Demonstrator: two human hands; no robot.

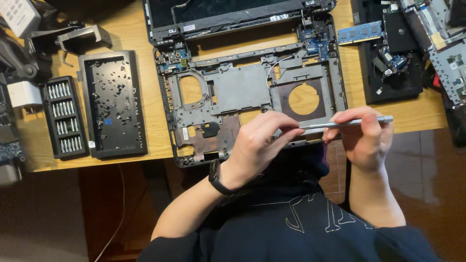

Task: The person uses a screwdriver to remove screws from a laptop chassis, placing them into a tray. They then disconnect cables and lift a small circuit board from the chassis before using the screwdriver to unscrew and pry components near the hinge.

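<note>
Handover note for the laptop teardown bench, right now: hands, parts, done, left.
Left hand: fingertips pinch the tip end of the grey screwdriver.
Right hand: grips the screwdriver's handle, held level above the front edge of the laptop base.
Parts: the base lies stripped on the wooden desk, frame bare; bit set and black tray with loose screws to its left; blue memory module to the right.
Done: base is open.
Left: small boards remain at the rear corners.
</note>
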